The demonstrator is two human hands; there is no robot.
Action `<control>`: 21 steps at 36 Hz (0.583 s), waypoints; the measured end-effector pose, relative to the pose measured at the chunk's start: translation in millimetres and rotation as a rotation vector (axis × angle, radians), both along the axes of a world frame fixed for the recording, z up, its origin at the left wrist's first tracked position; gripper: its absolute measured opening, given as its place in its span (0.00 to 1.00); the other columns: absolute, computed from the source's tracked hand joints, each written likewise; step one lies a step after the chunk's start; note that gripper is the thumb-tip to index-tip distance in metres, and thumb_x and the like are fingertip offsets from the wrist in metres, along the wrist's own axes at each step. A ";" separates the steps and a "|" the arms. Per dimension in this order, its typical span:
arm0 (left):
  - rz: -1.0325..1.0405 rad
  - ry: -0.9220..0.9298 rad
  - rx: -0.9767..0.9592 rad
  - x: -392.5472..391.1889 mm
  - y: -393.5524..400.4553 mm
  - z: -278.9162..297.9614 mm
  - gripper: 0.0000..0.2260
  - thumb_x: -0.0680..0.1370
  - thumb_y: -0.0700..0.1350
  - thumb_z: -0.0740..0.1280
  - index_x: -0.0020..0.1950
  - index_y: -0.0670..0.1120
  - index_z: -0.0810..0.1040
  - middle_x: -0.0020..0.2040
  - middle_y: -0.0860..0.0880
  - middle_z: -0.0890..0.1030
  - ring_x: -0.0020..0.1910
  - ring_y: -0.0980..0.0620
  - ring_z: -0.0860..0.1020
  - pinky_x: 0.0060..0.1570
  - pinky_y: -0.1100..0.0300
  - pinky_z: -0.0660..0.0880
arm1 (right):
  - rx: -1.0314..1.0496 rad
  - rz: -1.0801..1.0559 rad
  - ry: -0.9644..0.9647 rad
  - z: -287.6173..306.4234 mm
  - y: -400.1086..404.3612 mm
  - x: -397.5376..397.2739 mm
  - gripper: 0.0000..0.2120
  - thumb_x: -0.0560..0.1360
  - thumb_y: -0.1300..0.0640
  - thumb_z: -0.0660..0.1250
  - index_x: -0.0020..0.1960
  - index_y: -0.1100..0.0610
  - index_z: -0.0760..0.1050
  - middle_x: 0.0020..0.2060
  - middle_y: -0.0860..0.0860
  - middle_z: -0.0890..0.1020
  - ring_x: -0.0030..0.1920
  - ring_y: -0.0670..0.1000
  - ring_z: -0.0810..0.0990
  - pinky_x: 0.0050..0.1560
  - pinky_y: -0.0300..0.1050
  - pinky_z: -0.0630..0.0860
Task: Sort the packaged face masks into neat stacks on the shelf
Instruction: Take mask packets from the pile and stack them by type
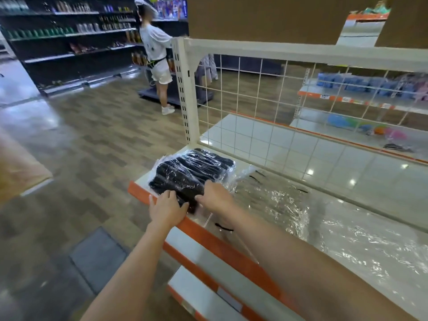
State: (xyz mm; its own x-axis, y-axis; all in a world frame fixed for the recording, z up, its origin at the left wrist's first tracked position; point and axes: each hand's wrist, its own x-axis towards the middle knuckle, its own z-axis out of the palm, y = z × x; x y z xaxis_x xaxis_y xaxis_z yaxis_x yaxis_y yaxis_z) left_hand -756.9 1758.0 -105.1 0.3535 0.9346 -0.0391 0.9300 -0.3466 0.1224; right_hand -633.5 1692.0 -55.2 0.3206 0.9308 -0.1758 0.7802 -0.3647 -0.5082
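Note:
A stack of black face masks in clear plastic wrappers lies at the left end of the white shelf, close to its orange front edge. My left hand rests on the shelf's front lip with its fingers touching the stack's near left corner. My right hand lies on the stack's near right corner, fingers bent down over the edge. More clear wrappers with white masks spread loosely over the shelf to the right.
A white wire grid back panel and an upright post bound the shelf behind. A person stands at dark shelving across the wooden floor. Lower shelf tiers sit below my arms.

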 end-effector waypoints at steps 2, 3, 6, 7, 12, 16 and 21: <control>-0.018 0.020 -0.054 2.8 3.8 1.9 0.26 0.79 0.59 0.57 0.73 0.46 0.62 0.74 0.49 0.64 0.73 0.50 0.63 0.74 0.45 0.47 | 0.028 0.002 -0.085 2.5 -5.1 7.4 0.10 0.78 0.54 0.61 0.55 0.59 0.67 0.45 0.55 0.74 0.44 0.55 0.73 0.41 0.47 0.68; -0.028 0.021 -0.084 4.5 5.0 2.6 0.28 0.79 0.59 0.57 0.75 0.45 0.60 0.76 0.48 0.61 0.74 0.50 0.60 0.74 0.45 0.46 | 0.042 0.007 -0.130 3.1 -8.1 11.2 0.08 0.78 0.55 0.60 0.54 0.59 0.67 0.45 0.54 0.73 0.44 0.54 0.74 0.41 0.48 0.70; -0.046 0.029 -0.162 10.5 6.4 3.7 0.29 0.80 0.58 0.56 0.76 0.45 0.56 0.78 0.47 0.55 0.75 0.49 0.57 0.74 0.44 0.45 | 0.083 0.042 -0.265 0.0 -18.5 22.5 0.06 0.76 0.60 0.58 0.52 0.58 0.67 0.48 0.53 0.74 0.45 0.54 0.77 0.45 0.51 0.78; -0.047 0.039 -0.174 12.3 5.3 5.3 0.29 0.79 0.58 0.56 0.76 0.44 0.58 0.77 0.47 0.57 0.75 0.48 0.59 0.74 0.43 0.48 | 0.093 0.059 -0.300 -1.0 -24.3 26.8 0.08 0.76 0.62 0.58 0.54 0.57 0.68 0.49 0.53 0.75 0.44 0.54 0.77 0.44 0.51 0.79; -0.063 0.102 -0.022 24.0 -11.5 25.1 0.09 0.76 0.49 0.60 0.50 0.46 0.74 0.54 0.47 0.78 0.55 0.46 0.76 0.65 0.45 0.64 | 0.119 0.156 -0.386 -3.9 -55.8 54.1 0.14 0.74 0.67 0.60 0.59 0.58 0.68 0.52 0.52 0.74 0.47 0.52 0.76 0.40 0.44 0.76; -0.184 0.135 0.078 43.4 -34.9 44.2 0.07 0.72 0.40 0.60 0.35 0.47 0.67 0.44 0.47 0.81 0.48 0.47 0.80 0.53 0.53 0.73 | 0.111 0.210 -0.536 -4.3 -83.3 67.3 0.18 0.79 0.60 0.55 0.68 0.58 0.64 0.69 0.55 0.68 0.66 0.57 0.68 0.64 0.54 0.66; -0.338 0.107 0.150 83.4 -69.3 57.7 0.05 0.75 0.42 0.59 0.45 0.46 0.74 0.46 0.47 0.80 0.48 0.46 0.79 0.50 0.54 0.75 | 0.091 0.169 -0.691 4.9 -123.1 89.8 0.16 0.80 0.58 0.55 0.66 0.59 0.67 0.65 0.57 0.71 0.66 0.57 0.67 0.65 0.54 0.61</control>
State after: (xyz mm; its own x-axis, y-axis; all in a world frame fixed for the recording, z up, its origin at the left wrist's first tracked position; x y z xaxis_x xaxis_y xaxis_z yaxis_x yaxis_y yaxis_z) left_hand -673.5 1688.7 -47.4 0.6439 0.7643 0.0354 0.7650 -0.6424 -0.0445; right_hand -543.7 1569.0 -50.3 0.1804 0.9789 0.0962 0.9767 -0.1898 0.1000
